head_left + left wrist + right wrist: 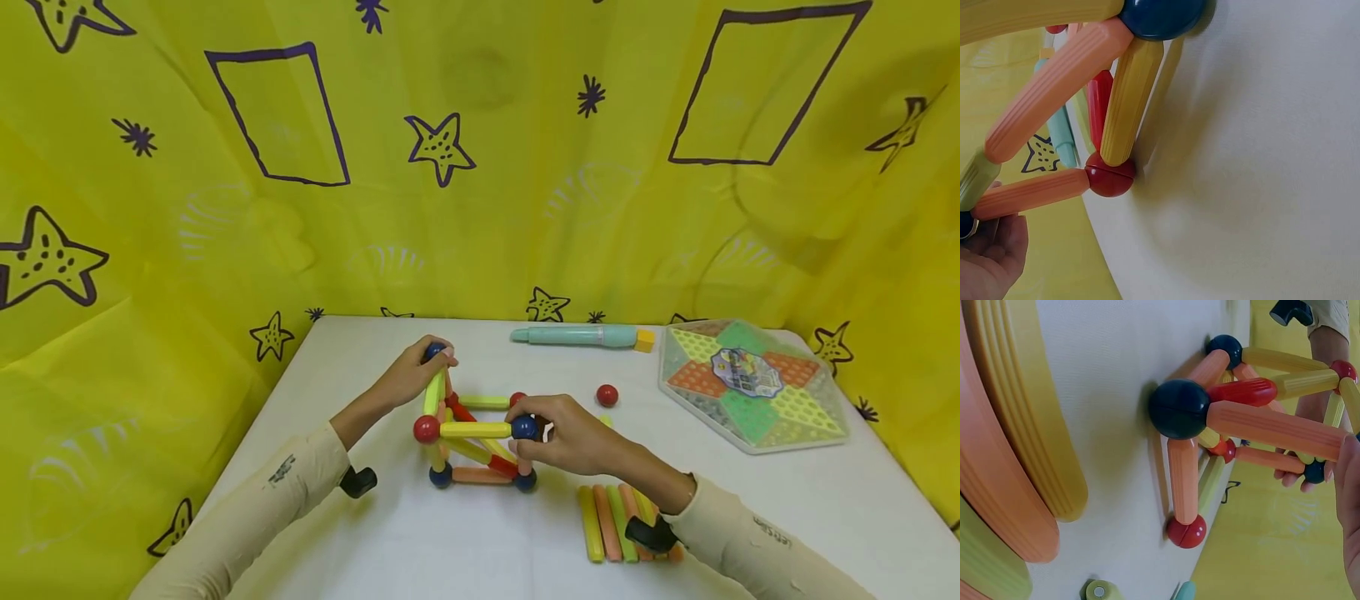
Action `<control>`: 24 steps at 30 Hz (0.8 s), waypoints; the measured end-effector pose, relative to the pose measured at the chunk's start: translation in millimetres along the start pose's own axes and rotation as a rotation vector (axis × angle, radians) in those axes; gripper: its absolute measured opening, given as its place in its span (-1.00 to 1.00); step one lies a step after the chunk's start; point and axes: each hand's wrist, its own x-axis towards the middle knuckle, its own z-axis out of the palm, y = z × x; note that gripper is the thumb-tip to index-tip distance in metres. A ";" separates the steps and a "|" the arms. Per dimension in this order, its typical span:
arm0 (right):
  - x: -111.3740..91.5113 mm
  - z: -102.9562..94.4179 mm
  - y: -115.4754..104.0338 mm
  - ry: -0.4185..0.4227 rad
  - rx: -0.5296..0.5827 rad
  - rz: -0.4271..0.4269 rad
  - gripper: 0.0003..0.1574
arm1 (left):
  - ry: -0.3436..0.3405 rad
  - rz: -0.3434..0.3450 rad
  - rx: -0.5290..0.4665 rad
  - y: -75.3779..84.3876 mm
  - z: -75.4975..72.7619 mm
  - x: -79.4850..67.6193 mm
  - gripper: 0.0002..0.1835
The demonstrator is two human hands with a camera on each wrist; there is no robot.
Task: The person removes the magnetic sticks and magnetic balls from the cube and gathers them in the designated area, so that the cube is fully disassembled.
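Note:
A frame of magnetic sticks and balls stands on the table between both hands. My left hand (411, 375) grips a blue ball (435, 350) at the frame's far left top, where a yellow-green stick (434, 392) slopes down to a red ball (427, 429). With thumb and fingers, my right hand (572, 433) pinches another blue ball (525, 427) at the near right top corner. A yellow stick (475, 430) spans from the red ball to that blue one. In the right wrist view, an orange stick (1275, 427) runs up from a lower blue ball (1179, 409) to the right fingers.
Several loose sticks (592, 525) lie in a row under the right forearm. A loose red ball (607, 395) sits right of the frame. Behind are a teal pen-like tool (573, 336), a small orange-yellow block (645, 340) and a patterned hexagonal box (750, 433).

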 end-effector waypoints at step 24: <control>-2.7 0.4 -3.7 -0.038 0.028 0.022 -0.75 | -0.022 -0.027 -0.002 2.2 -0.3 1.6 -0.55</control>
